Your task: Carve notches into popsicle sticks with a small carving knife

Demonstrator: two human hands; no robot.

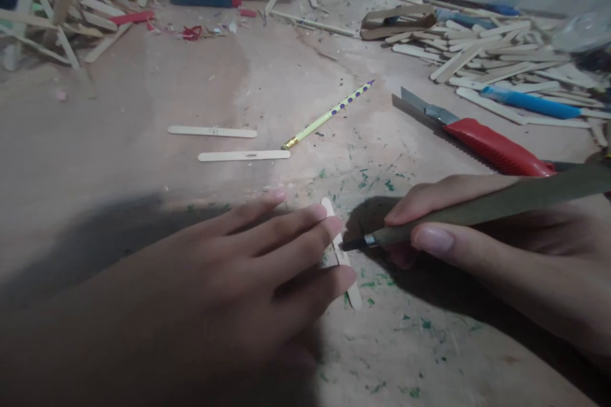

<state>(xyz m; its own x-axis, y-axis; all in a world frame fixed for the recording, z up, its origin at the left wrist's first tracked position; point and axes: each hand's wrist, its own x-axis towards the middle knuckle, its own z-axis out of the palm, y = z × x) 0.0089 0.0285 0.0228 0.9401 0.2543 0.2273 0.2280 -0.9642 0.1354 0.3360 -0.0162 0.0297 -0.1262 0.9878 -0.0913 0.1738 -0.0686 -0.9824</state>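
A pale wooden popsicle stick [354, 296] lies slanted on the table, with a small dark mark near its middle. My left hand [248, 261] presses it down under spread, stretched fingertips; its thumb is mostly hidden. In my right hand [458, 235] is a slim olive-brown tool [482, 206], gripped like a pen between thumb and fingers. A silver band sits below its narrow dark tip, which meets the stick at the mark. I cannot make out its exact kind. Two more popsicle sticks lie beyond my left hand: one with pencil marks [200, 131], one with a small slit [229, 156].
A yellow dotted pencil [315, 123] lies ahead, its eraser end by the slit stick. A red utility knife [496, 145] rests beyond my right hand, blade out. Popsicle sticks pile up [506, 54] at back right and left [71, 13]. Green flecks [377, 280] dot the table.
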